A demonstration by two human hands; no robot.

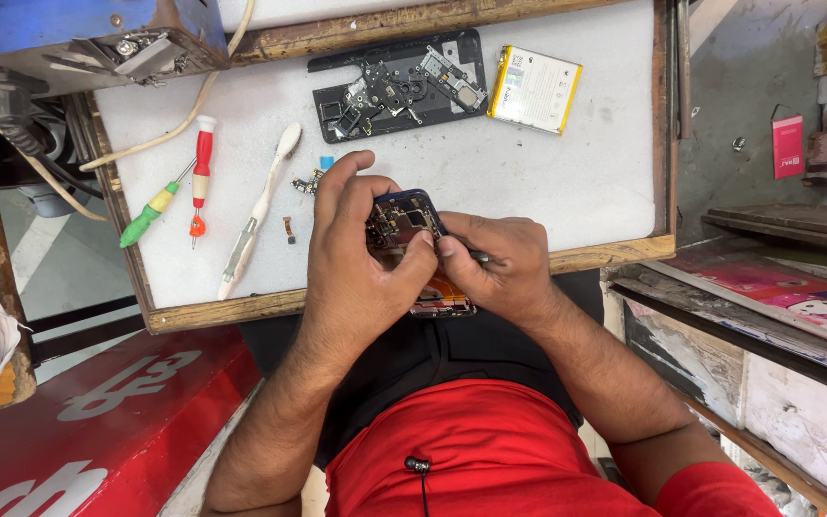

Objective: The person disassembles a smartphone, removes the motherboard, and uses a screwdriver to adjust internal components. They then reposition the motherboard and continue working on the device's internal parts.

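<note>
Left hand: fingers curl tight around the top and side of an opened phone, thumb pressed on its exposed inside. Right hand: fingers pinched shut on a thin dark tool, tip buried against the phone; I cannot make out what kind of tool it is. The two thumbs nearly touch over the device.

The phone has a blue rim, back cover off, dark circuit parts and an orange-brown flex strip showing at its lower end. It sits between both hands, held over the near wooden edge of the table, above my lap.

Outward: white, slightly grimy mat surface in a worn wooden frame. Small loose parts lie just beyond the left fingers. Further left, a white-handled brush, a red-and-white screwdriver, a green-and-yellow screwdriver. At the far edge, a black phone frame with bared metal parts, and beside it a flat white battery with yellow edges.
</note>
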